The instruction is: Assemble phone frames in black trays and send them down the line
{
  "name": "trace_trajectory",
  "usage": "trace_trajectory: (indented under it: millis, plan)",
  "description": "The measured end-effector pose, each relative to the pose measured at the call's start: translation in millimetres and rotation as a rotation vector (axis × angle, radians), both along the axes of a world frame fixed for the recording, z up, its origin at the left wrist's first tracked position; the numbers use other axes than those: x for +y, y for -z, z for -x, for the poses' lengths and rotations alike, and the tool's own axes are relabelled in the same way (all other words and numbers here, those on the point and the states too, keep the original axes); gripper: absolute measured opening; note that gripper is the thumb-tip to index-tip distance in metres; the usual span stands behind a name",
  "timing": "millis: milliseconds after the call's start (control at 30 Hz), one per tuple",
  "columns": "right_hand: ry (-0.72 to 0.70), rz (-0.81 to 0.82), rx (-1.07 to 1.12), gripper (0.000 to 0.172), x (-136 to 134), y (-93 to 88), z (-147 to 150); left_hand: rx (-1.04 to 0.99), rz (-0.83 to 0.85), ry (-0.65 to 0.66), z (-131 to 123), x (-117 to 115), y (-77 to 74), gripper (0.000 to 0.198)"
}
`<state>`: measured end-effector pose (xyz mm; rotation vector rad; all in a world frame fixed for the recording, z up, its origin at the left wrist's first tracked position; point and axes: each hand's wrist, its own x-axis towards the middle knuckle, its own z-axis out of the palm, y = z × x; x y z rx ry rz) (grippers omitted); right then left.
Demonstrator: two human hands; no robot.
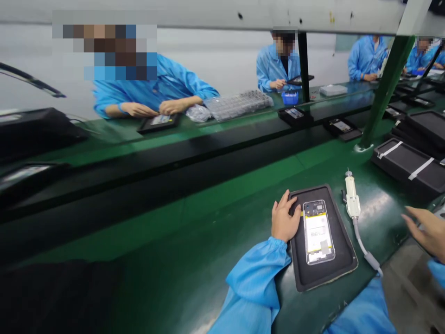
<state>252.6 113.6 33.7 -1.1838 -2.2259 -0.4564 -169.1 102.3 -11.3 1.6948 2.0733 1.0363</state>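
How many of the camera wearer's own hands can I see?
2. The left hand is at the left edge of the black tray, beside the opened phone; the right hand, partly cut off, is at the picture's right edge.

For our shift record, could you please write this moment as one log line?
left hand: on black tray; right hand: apart from tray; opened phone: in tray; corded tool: beside tray
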Motion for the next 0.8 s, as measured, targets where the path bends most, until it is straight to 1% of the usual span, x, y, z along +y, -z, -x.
trace_trajectory:
  millis: [33,133,167,200,233,300,333,400,467,533,600,633,667,700,733,767,800]
  plan:
    - [-0.108,0.005,-0.107,0.032,22.0,-1.5,24.2,0.001,-0.002,0.003,1.0,0.0,0.4,0.033]
    - [-0.322,0.043,-0.424,0.051,81.1,-3.6,96.8,0.007,-0.023,0.002,3.6,0.1,0.7,0.034]
    - [-0.398,0.056,-0.496,0.052,96.3,-2.7,116.4,0.010,-0.031,0.001,4.2,0.0,0.5,0.034]
    - [-0.476,0.068,-0.541,0.048,108.9,-0.8,132.2,0.014,-0.039,0.002,4.8,-0.2,0.3,0.034]
    - [-0.545,0.073,-0.559,0.039,118.8,1.7,143.8,0.017,-0.046,0.002,5.4,-0.4,0.0,0.035]
    - [-0.625,0.072,-0.546,0.022,130.5,6.7,154.6,0.025,-0.044,0.004,7.1,-0.5,0.2,0.036]
    - [-0.635,0.070,-0.530,0.018,132.3,8.3,154.5,0.029,-0.039,0.003,8.2,0.0,0.9,0.036]
    - [-0.619,0.056,-0.487,0.015,127.4,8.8,146.2,0.037,-0.036,0.002,11.1,2.5,3.6,0.036]
    - [-0.590,0.036,-0.395,0.014,111.5,5.8,131.7,0.026,-0.067,0.002,13.0,6.3,6.8,0.034]
    - [-0.551,-0.022,-0.175,0.017,86.8,0.4,116.5,-0.006,-0.124,-0.014,11.1,7.5,6.6,0.033]
    - [-0.490,-0.080,0.066,0.019,57.6,-7.5,105.6,-0.040,-0.207,-0.045,2.4,2.2,-2.7,0.032]
    - [-0.419,-0.097,0.177,0.020,42.9,-12.6,103.1,-0.056,-0.263,-0.042,-5.2,-3.4,-12.2,0.032]
    - [-0.323,-0.089,0.269,0.020,28.9,-18.3,103.0,-0.071,-0.331,-0.011,-14.8,-10.4,-25.3,0.031]
    - [-0.222,-0.046,0.339,0.021,16.0,-24.4,105.7,-0.097,-0.408,0.064,-26.4,-18.0,-41.7,0.030]
    - [-0.131,0.026,0.423,0.023,4.4,-30.7,111.0,-0.132,-0.473,0.199,-39.2,-25.6,-60.7,0.031]
    - [-0.067,0.124,0.512,0.027,-5.9,-36.5,118.6,-0.161,-0.509,0.377,-52.7,-32.4,-81.1,0.036]
    - [-0.041,0.239,0.599,0.031,-14.9,-41.6,128.1,-0.188,-0.542,0.524,-65.8,-38.2,-101.5,0.047]
